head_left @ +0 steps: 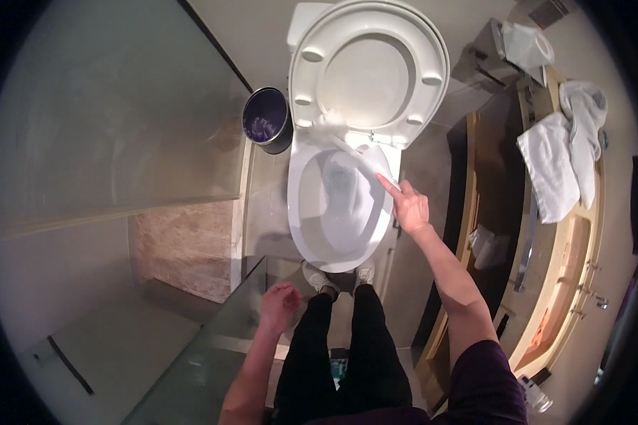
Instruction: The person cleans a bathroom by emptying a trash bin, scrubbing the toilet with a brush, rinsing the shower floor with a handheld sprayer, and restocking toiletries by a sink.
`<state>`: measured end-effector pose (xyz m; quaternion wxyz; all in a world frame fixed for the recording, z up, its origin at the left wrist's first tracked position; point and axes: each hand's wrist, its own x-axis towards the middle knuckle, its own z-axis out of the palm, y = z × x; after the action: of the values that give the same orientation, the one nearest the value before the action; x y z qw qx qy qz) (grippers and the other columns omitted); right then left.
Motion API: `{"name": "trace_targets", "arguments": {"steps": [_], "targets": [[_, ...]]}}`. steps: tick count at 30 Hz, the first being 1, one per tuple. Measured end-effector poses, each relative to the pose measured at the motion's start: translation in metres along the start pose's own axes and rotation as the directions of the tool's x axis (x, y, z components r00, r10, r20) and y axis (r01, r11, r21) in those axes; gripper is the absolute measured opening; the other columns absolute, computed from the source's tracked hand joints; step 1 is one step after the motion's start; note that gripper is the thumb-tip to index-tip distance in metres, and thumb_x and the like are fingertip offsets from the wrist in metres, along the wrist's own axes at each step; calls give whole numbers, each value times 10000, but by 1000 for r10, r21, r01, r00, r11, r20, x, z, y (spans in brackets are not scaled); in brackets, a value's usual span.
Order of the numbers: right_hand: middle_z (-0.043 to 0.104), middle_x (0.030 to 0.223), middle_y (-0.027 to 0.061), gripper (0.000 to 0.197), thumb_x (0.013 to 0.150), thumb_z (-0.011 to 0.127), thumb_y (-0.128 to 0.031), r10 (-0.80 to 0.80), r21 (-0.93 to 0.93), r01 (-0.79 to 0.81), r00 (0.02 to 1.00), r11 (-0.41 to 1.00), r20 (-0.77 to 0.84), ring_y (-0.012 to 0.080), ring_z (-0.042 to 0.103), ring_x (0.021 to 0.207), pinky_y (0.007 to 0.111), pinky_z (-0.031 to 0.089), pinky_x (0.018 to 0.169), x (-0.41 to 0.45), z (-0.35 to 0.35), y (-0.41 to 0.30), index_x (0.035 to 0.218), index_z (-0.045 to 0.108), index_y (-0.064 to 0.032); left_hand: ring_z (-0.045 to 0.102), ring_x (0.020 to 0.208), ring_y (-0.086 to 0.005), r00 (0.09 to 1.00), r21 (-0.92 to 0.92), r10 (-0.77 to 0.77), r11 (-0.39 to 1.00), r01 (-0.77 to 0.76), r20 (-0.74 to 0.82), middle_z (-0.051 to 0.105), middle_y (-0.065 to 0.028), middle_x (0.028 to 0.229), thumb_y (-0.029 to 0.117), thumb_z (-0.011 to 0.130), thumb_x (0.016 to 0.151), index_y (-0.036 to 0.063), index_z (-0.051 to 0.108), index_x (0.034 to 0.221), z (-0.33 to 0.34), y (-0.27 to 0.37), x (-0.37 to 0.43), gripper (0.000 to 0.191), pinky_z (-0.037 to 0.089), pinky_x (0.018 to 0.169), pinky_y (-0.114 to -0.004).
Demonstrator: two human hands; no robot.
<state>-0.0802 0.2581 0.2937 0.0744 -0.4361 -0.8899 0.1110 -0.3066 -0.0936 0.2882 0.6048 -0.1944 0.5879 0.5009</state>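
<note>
My right hand (412, 208) grips the white handle of a toilet brush (355, 152), index finger stretched along it. The brush's pale bristle head reaches the back left of the rim, near the seat hinge. Below it lies the white toilet bowl (309, 228), with water at the bottom. The raised toilet seat (369, 25) and lid lean back behind the bowl. My left hand (280, 304) hangs at my left side, fingers curled, near the glass panel; nothing shows in it.
A dark lined waste bin (282, 139) stands left of the toilet. Glass shower panels (111, 106) rise at the left. On the right are a vanity counter with white towels (550, 164), a basin (566, 271), an open shelf (484, 202) and a toilet paper roll (529, 45).
</note>
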Motion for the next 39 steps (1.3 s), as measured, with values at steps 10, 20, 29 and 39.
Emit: {"name": "trace_targets", "arguments": {"steps": [10,20,29,39], "targets": [[526,738,105,763,770,587,97,234,113,-210,930,971,-285,308,568,600,417,501,582,-70,-111,48,1401,551,-331,615,775,-136,786,253,520,754,-607,335,639,-64,966,132,526,1003,56,498,1270,215,228,20,279,525,697,-278],[544,751,131,720,838,563,43,422,385,-329,886,863,-190,339,602,666,458,519,649,-98,13,70,1445,489,-337,599,629,-123,692,331,460,640,-693,556,672,-134,951,473,389,1051,88,343,1378,399,350,25,508,538,592,-269],[609,807,160,793,800,590,36,441,442,-436,892,784,97,366,629,679,484,524,651,-138,27,4,1478,432,-345,469,550,-113,731,302,527,679,-669,434,640,-90,778,596,306,1029,109,475,1242,359,296,-4,557,397,492,-257],[673,863,210,663,848,587,-65,315,250,-468,823,848,474,396,662,781,468,532,706,-192,-14,-9,1457,465,-296,643,782,-149,864,304,495,813,-497,89,595,-59,1022,345,598,954,179,338,1406,230,141,-81,548,532,527,-272]]}}
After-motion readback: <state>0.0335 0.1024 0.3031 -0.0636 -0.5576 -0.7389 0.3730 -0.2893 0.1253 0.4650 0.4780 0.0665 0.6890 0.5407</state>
